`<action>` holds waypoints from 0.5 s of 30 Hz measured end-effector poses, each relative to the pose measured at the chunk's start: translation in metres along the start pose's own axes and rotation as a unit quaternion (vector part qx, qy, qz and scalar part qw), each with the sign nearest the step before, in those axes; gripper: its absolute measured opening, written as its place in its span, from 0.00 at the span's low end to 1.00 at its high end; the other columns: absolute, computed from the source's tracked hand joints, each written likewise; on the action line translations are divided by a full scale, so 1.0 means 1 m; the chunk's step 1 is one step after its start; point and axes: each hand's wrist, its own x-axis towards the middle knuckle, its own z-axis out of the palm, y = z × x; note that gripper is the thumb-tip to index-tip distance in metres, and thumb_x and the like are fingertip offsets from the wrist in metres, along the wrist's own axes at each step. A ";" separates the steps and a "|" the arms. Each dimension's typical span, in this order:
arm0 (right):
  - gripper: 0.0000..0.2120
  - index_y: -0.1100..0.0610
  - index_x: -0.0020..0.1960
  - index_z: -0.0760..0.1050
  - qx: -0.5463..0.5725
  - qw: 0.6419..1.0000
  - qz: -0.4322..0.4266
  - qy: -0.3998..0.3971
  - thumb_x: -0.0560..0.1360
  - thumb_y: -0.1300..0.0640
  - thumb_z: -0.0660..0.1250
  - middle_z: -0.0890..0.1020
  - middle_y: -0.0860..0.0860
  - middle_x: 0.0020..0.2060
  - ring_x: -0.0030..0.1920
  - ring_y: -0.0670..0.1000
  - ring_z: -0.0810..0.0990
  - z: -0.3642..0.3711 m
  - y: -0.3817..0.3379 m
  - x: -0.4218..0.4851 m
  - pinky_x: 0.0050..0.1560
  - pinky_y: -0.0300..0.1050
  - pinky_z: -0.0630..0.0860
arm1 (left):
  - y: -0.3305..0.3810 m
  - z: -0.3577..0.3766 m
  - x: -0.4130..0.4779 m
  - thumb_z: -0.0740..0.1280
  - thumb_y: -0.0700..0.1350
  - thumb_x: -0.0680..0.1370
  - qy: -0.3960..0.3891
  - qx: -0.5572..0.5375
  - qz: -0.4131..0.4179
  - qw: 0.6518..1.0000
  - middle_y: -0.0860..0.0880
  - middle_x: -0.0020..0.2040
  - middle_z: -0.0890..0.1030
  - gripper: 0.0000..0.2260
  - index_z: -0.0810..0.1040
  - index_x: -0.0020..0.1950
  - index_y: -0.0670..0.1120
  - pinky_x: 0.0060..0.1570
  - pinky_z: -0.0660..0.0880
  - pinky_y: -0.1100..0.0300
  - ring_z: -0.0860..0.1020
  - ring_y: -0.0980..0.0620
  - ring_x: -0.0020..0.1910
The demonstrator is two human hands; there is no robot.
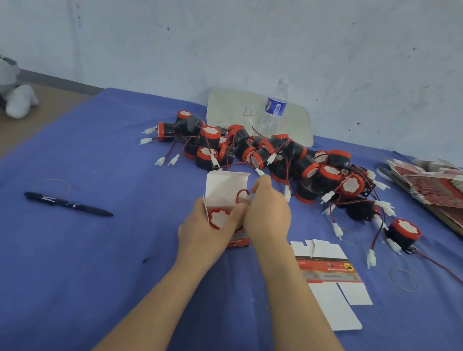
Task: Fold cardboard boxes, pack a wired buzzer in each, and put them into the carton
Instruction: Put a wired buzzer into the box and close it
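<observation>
Tucking a wired buzzer (217, 218) into a small box (225, 184) at the middle of the tabletop (74, 273).

The left hand (205, 230) grips the box, lid flap up; the right hand (269, 211) curls over its mouth at the red wire (242, 192), though I cannot tell if it pinches it. A flat box blank (328, 272) lies just right of the forearm. The buzzer pile (255, 149) crowds the far edge by a bottle (273, 108), flat boxes (444, 187) stack along the right edge, and a pen (66, 203) lies alone on blue cloth toward the left edge.
</observation>
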 end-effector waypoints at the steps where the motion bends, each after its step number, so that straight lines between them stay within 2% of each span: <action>1: 0.08 0.59 0.56 0.67 -0.015 1.000 -0.011 -0.009 0.78 0.60 0.61 0.73 0.51 0.35 0.33 0.51 0.69 0.000 -0.001 -0.001 0.30 0.45 0.63 | -0.001 0.001 0.000 0.67 0.68 0.69 0.008 0.003 -0.003 1.000 0.58 0.44 0.78 0.20 0.70 0.47 0.54 0.51 0.77 0.52 0.79 0.54 0.46; 4: 0.06 0.58 0.53 0.73 -0.021 0.997 -0.049 -0.059 0.78 0.58 0.60 0.80 0.54 0.44 0.41 0.54 0.75 -0.001 -0.001 -0.004 0.37 0.46 0.72 | -0.004 0.002 0.002 0.67 0.61 0.74 0.023 0.009 0.005 1.000 0.57 0.43 0.78 0.15 0.70 0.48 0.51 0.51 0.77 0.47 0.79 0.50 0.47; 7: 0.10 0.57 0.52 0.79 0.027 0.992 -0.089 -0.091 0.79 0.55 0.61 0.83 0.53 0.45 0.45 0.53 0.79 -0.005 0.003 -0.006 0.44 0.47 0.77 | -0.006 0.002 0.004 0.66 0.54 0.77 0.027 0.023 0.019 0.999 0.55 0.43 0.77 0.12 0.70 0.50 0.47 0.51 0.76 0.46 0.79 0.46 0.48; 9: 0.11 0.57 0.51 0.81 0.027 0.989 -0.107 -0.097 0.80 0.55 0.60 0.83 0.53 0.44 0.45 0.53 0.79 -0.007 0.004 -0.007 0.42 0.46 0.76 | -0.006 0.002 0.004 0.66 0.52 0.77 0.028 0.026 0.020 0.999 0.55 0.42 0.76 0.11 0.69 0.50 0.47 0.51 0.76 0.46 0.79 0.45 0.49; 12: 0.13 0.58 0.47 0.82 -0.045 0.990 -0.113 -0.077 0.80 0.54 0.60 0.83 0.53 0.43 0.49 0.54 0.76 -0.009 0.006 -0.006 0.40 0.47 0.74 | -0.006 0.002 0.004 0.66 0.52 0.77 0.029 0.023 0.021 0.999 0.58 0.40 0.75 0.10 0.68 0.49 0.48 0.51 0.75 0.47 0.79 0.46 0.49; 15: 0.10 0.57 0.52 0.78 -0.036 0.993 -0.092 -0.069 0.79 0.57 0.60 0.83 0.54 0.45 0.45 0.55 0.79 -0.010 0.007 -0.006 0.41 0.48 0.77 | -0.006 0.002 0.003 0.66 0.52 0.77 0.031 0.021 0.021 0.999 0.58 0.41 0.74 0.10 0.68 0.49 0.49 0.52 0.75 0.47 0.78 0.46 0.49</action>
